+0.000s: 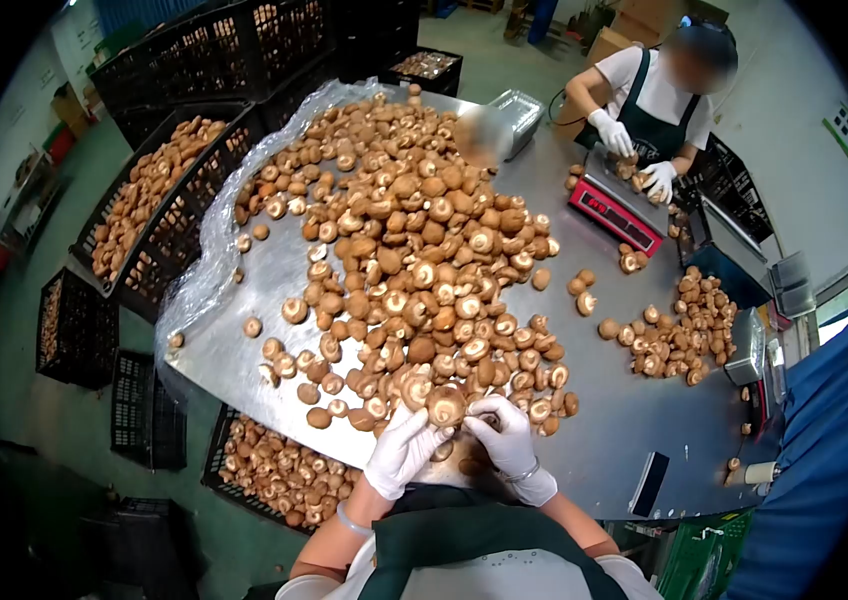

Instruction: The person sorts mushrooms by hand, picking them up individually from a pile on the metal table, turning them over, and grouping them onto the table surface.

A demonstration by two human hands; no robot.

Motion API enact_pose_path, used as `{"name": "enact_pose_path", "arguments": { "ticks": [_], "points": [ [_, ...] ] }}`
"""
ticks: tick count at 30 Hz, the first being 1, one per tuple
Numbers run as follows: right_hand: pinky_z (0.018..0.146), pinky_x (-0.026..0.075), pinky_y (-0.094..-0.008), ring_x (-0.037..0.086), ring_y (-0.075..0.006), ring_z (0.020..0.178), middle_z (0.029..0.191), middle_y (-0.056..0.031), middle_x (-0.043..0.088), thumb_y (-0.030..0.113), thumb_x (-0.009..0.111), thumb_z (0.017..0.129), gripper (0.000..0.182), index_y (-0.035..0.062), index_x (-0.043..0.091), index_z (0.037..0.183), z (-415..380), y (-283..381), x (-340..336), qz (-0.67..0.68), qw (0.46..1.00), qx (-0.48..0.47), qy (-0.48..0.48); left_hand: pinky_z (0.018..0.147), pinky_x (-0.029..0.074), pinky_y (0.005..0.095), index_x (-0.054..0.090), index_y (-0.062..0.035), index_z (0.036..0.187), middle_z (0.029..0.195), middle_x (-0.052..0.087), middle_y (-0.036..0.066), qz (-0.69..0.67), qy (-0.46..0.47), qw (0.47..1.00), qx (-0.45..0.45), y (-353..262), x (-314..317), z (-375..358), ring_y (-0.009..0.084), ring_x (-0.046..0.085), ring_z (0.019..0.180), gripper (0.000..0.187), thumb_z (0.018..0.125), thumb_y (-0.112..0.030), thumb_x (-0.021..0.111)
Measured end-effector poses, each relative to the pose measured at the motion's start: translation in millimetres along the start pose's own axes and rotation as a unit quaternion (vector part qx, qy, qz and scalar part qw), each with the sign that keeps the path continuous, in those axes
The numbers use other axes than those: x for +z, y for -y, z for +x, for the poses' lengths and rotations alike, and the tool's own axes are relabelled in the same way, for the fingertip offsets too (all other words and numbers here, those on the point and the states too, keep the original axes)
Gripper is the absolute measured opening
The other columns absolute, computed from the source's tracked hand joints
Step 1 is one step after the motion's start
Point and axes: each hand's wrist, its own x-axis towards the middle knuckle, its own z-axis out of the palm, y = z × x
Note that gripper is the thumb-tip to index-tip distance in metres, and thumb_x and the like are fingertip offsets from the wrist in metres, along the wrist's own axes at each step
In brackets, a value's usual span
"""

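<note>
Both of my hands wear white gloves at the near edge of the metal table (594, 400). My left hand (407, 448) is closed on brown mushrooms (446, 405), whose pale undersides partly show. Just to the right, my right hand (506, 438) has its fingers bent together close to the same mushrooms; what it grips, if anything, is too small to make out. Beyond my hands spreads a large heap of brown mushrooms (424, 230) with pale stems.
Across the table a co-worker (654, 110) in white gloves handles mushrooms over a red scale (616, 212). A smaller mushroom pile (689, 325) lies at right. Black crates (159, 205) stand left; a mushroom-filled crate (284, 470) sits below the near edge. A dark flat object (650, 484) lies near right.
</note>
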Motion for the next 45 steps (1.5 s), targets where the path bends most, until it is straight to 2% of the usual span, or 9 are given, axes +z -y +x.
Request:
{"name": "enact_pose_path", "arguments": {
  "ticks": [7, 9, 17, 21, 24, 29, 33, 42, 45],
  "points": [
    [0.071, 0.05, -0.0301, 0.065, -0.021, 0.078, 0.086, -0.009, 0.064, 0.025, 0.065, 0.084, 0.024, 0.009, 0.065, 0.103, -22.8, -18.9, 19.4, -0.169, 0.94, -0.078, 0.285, 0.095, 0.045, 0.0341, 0.036, 0.0013, 0.136, 0.118, 0.057, 0.015, 0.361, -0.134, 0.921, 0.059, -75.5, -16.9, -98.9, 0.0234, 0.058, 0.106, 0.057, 0.088, -0.017, 0.059],
    [0.074, 0.05, -0.032, 0.065, -0.0228, 0.081, 0.091, -0.0093, 0.064, 0.029, 0.063, 0.085, 0.029, 0.0101, 0.063, 0.107, -29.2, -29.6, 25.8, -0.19, 0.924, -0.069, 0.325, 0.096, 0.042, 0.0317, 0.048, -0.0007, 0.13, 0.122, 0.057, 0.011, 0.575, -0.219, 0.788, -0.015, -93.6, -10.8, -123.7, 0.0164, 0.055, 0.109, 0.046, 0.087, -0.007, 0.059],
    [0.095, 0.044, -0.0328, 0.054, -0.02, 0.113, 0.129, -0.0126, 0.048, 0.027, 0.057, 0.092, 0.061, 0.0049, 0.03, 0.141, -24.0, -50.5, 49.0, 0.252, 0.912, 0.141, 0.29, 0.107, 0.032, 0.0422, 0.05, -0.002, 0.128, 0.136, 0.045, 0.02, 0.844, -0.048, 0.525, 0.096, -16.0, -11.1, -70.1, 0.0383, 0.038, 0.129, 0.062, 0.076, -0.027, 0.073],
    [0.071, 0.05, -0.0256, 0.061, -0.0142, 0.086, 0.096, -0.0063, 0.063, 0.024, 0.048, 0.095, 0.031, 0.0047, 0.056, 0.117, -3.7, -44.8, 10.2, 0.364, 0.879, 0.273, 0.141, 0.107, 0.031, 0.0401, 0.046, -0.0025, 0.131, 0.135, 0.046, 0.02, 0.774, -0.046, 0.619, 0.121, -5.9, 3.8, -45.5, 0.0351, 0.038, 0.129, 0.06, 0.081, -0.028, 0.068],
    [0.071, 0.05, -0.0289, 0.061, -0.0174, 0.084, 0.096, -0.0072, 0.061, 0.028, 0.062, 0.086, 0.037, 0.0045, 0.057, 0.115, 29.1, -60.1, -27.1, 0.015, 0.996, 0.08, 0.02, 0.097, 0.041, 0.0377, 0.054, -0.0035, 0.124, 0.121, 0.056, 0.018, 0.755, -0.093, 0.633, 0.143, -14.9, -4.5, -40.4, 0.0329, 0.053, 0.113, 0.045, 0.085, -0.023, 0.064],
    [0.078, 0.05, -0.0407, 0.06, -0.0348, 0.093, 0.103, -0.0161, 0.059, 0.035, 0.071, 0.076, 0.052, 0.0061, 0.056, 0.117, 65.0, -100.1, -33.3, -0.398, 0.917, -0.028, 0.017, 0.093, 0.044, 0.0365, 0.057, -0.0024, 0.119, 0.113, 0.06, 0.018, 0.761, -0.055, 0.635, 0.121, -15.3, -8.2, -31.6, 0.0325, 0.057, 0.107, 0.038, 0.087, -0.021, 0.061],
    [0.093, 0.043, -0.0298, 0.057, -0.0187, 0.106, 0.118, -0.0087, 0.06, 0.023, 0.058, 0.089, 0.041, 0.0048, 0.054, 0.126, 62.6, -91.6, -43.5, 0.057, 0.99, 0.107, 0.072, 0.091, 0.045, 0.0364, 0.057, -0.0017, 0.118, 0.113, 0.061, 0.018, 0.75, -0.05, 0.652, 0.103, -9.9, -6.6, -29.7, 0.0327, 0.058, 0.105, 0.036, 0.087, -0.018, 0.061],
    [0.086, 0.05, -0.0359, 0.055, -0.0299, 0.111, 0.129, -0.0187, 0.051, 0.021, 0.053, 0.093, 0.045, 0.0023, 0.042, 0.132, 29.4, -99.2, -40.0, 0.621, 0.727, 0.268, 0.118, 0.09, 0.046, 0.0359, 0.058, -0.0021, 0.117, 0.111, 0.062, 0.018, 0.744, -0.052, 0.661, 0.083, -4.8, -20.1, -27.6, 0.0327, 0.059, 0.104, 0.034, 0.087, -0.018, 0.06],
    [0.078, 0.054, -0.0387, 0.062, -0.0287, 0.092, 0.112, -0.0173, 0.059, 0.026, 0.049, 0.095, 0.032, 0.0011, 0.051, 0.115, 55.8, -81.7, -70.7, 0.615, 0.716, 0.304, -0.129, 0.089, 0.046, 0.0344, 0.059, -0.0018, 0.116, 0.107, 0.063, 0.017, 0.731, -0.091, 0.671, 0.083, -14.9, -12.1, -29.2, 0.03, 0.06, 0.102, 0.032, 0.088, -0.018, 0.059]
  ]
}}
